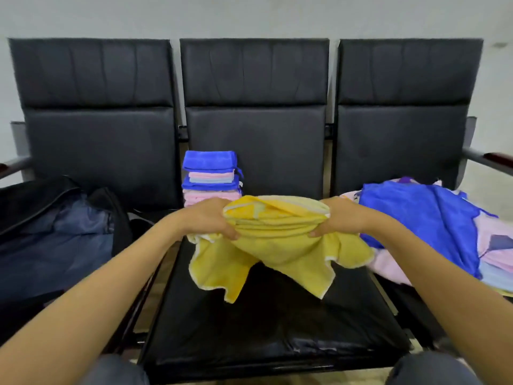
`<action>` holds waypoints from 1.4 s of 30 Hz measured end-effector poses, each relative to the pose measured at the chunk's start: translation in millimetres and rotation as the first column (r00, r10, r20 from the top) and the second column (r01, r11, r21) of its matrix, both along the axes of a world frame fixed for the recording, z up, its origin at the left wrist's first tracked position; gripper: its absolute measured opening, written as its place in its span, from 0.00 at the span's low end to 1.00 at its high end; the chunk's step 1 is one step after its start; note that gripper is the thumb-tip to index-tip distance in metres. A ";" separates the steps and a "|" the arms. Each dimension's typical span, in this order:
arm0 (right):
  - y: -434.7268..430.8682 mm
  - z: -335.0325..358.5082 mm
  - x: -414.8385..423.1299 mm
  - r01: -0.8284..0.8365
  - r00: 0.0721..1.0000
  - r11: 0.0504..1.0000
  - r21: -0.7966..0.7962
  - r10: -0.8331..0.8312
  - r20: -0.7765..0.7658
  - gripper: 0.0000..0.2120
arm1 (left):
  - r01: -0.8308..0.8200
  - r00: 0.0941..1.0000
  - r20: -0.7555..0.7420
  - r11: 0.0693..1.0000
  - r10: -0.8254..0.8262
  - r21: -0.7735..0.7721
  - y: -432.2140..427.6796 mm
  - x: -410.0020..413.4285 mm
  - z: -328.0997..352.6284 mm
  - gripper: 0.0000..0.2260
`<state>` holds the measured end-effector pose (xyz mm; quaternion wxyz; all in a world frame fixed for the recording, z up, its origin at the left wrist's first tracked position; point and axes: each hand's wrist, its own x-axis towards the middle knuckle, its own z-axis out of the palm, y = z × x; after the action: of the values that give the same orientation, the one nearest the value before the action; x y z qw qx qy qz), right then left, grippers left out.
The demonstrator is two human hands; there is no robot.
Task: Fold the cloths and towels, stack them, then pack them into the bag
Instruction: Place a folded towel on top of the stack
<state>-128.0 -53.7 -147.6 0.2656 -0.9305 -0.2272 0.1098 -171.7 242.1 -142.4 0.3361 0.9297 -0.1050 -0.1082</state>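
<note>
A yellow towel hangs bunched above the middle seat, its loose corners drooping toward the cushion. My left hand grips its left end and my right hand grips its right end. Behind my left hand stands a stack of folded cloths in blue, pink and pale blue, at the back left of the middle seat. A heap of unfolded cloths, blue on top of pink, lies on the right seat. An open dark bag sits on the left seat.
Three black padded seats in a row; the middle seat cushion lies below the towel. Metal armrests stick out at both ends. A pale wall is behind. My knees show at the bottom edge.
</note>
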 end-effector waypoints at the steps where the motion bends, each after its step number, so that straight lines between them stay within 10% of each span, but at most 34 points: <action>1: -2.1 16.3 -2.2 0.015 1.000 1.000 0.019 -0.015 -0.022 0.18 | -0.008 1.000 0.008 1.000 0.008 -0.018 1.7 -1.4 15.5 0.18; 6: 1.5 83.5 -12.5 0.019 0.993 0.981 -0.193 0.004 0.118 0.19 | -0.023 1.000 -0.001 0.999 0.023 0.040 10.6 -6.0 77.9 0.19; 10: 16.9 87.3 -2.3 0.197 0.928 0.909 -0.368 -0.052 0.368 0.17 | -0.172 0.958 0.278 0.920 0.072 0.353 2.0 10.6 78.1 0.15; 17: 36.9 62.2 13.1 0.432 0.627 0.858 -0.278 -0.063 0.777 0.13 | -0.440 0.673 0.737 0.836 0.064 0.329 5.1 30.0 52.4 0.06; 21: 33.2 46.1 15.6 0.422 0.441 0.892 -0.165 -0.042 0.897 0.09 | -0.435 0.657 0.754 0.822 0.009 0.369 9.0 28.4 40.4 0.08; 28: 30.7 -16.7 -3.5 0.299 0.780 0.799 -0.522 0.111 0.616 0.13 | -0.135 0.918 0.397 0.921 -0.023 0.364 11.3 3.4 -31.0 0.08; 31: 23.7 -57.7 -5.1 0.059 0.975 0.806 -0.589 0.081 0.208 0.25 | 0.019 0.998 0.046 0.911 -0.042 0.412 12.2 -0.1 -75.9 0.15; 36: 11.9 -113.9 -6.1 -0.216 0.932 0.883 -0.417 0.060 -0.357 0.49 | 0.213 0.912 -0.403 0.932 -0.082 0.292 19.1 -12.0 -134.0 0.39; 42: -8.6 -136.6 12.6 -0.031 0.972 0.987 -0.156 -0.007 -0.234 0.19 | -0.089 0.950 -0.306 0.993 0.060 -0.083 36.9 -0.1 -144.0 0.20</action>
<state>-115.3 -62.3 -284.2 0.2148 -0.9279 -0.1904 0.2380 -171.8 278.9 -286.4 0.3961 0.8882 -0.0221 -0.2317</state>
